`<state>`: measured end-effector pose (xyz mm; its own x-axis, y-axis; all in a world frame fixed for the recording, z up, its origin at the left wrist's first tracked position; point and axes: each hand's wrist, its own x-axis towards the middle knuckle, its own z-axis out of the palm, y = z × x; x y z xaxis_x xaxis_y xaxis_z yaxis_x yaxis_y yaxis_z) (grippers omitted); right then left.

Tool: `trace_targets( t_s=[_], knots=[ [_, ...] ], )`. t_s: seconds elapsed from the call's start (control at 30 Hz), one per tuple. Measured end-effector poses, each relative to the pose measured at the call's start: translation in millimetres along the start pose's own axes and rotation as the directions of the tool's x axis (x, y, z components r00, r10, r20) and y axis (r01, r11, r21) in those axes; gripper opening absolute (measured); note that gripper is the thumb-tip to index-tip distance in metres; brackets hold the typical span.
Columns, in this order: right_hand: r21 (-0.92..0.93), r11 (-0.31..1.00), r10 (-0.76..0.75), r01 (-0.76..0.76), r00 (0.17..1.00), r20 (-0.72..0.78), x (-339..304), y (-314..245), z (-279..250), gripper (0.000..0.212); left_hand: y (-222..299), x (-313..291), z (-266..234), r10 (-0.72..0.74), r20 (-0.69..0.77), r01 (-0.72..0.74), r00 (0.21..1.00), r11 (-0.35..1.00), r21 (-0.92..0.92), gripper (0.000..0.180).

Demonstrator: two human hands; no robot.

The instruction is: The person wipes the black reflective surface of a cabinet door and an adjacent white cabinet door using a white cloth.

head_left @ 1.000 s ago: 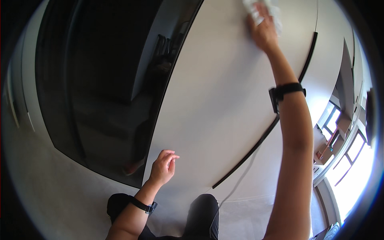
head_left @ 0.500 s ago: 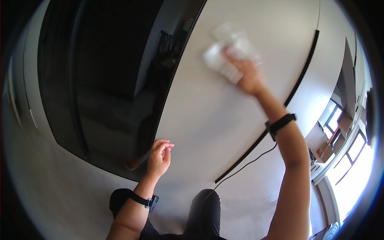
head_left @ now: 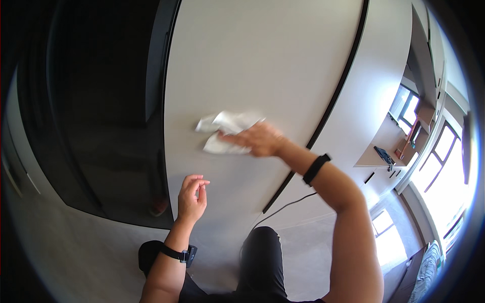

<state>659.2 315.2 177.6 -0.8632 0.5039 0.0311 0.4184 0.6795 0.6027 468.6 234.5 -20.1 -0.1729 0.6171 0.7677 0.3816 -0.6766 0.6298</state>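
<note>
My right hand [head_left: 258, 138] presses a bunched white cloth [head_left: 230, 121] against a pale cabinet door [head_left: 252, 65]. The cloth spreads out past my fingertips in loose folds, slightly blurred by motion. Lower and to the left, my left hand [head_left: 192, 198] hovers in front of the same door, near its edge with the glossy black panel [head_left: 101, 126]. Its fingers are loosely bent, with a gap to the thumb, and nothing shows in it. Each wrist wears a black strap.
A thin black cable [head_left: 288, 204] runs from my right wrist toward my knee [head_left: 261, 257]. A dark vertical strip [head_left: 333, 101] borders the door on the right. Farther right are an open shelf niche [head_left: 384, 149] and a bright window [head_left: 442, 161]. Grey floor [head_left: 96, 252] lies below.
My right hand has swept the cloth down and to the left across the door. My left hand keeps its bent pose. The view has shifted, bringing more of the room at right into sight.
</note>
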Motion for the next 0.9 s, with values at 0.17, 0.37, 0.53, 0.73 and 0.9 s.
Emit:
trace_targets(
  t_s=[0.17, 0.37, 0.53, 0.73, 0.9],
  knots=[
    [-0.189, 0.825, 0.223, -0.533, 0.614, -0.757, -65, 123, -16, 0.062, 0, -4, -9, -0.045, 0.051, 0.042, 0.998, 0.997, 0.067, 0.013],
    [0.341, 0.653, 0.560, -0.676, 0.129, -0.818, -44, 103, 0, 0.063, -4, -4, -11, -0.063, 0.030, 0.061, 0.998, 0.996, 0.070, 0.011],
    [0.100, 0.962, 0.270, -0.256, 0.945, -0.185, -34, -49, 80, 0.071, 1, -7, -4, 0.011, 0.054, -0.014, 0.998, 0.999, 0.050, 0.013],
    [0.113, 0.774, 0.615, -0.623, 0.697, -0.367, -93, 43, 75, 0.052, 0, -2, -5, 0.014, 0.040, -0.016, 0.999, 0.997, 0.070, 0.011],
    [0.382, 0.636, 0.647, -0.671, 0.194, -0.738, -54, 40, 66, 0.063, -6, -7, -7, -0.020, 0.068, 0.014, 0.997, 0.996, 0.090, 0.011]
  ],
)
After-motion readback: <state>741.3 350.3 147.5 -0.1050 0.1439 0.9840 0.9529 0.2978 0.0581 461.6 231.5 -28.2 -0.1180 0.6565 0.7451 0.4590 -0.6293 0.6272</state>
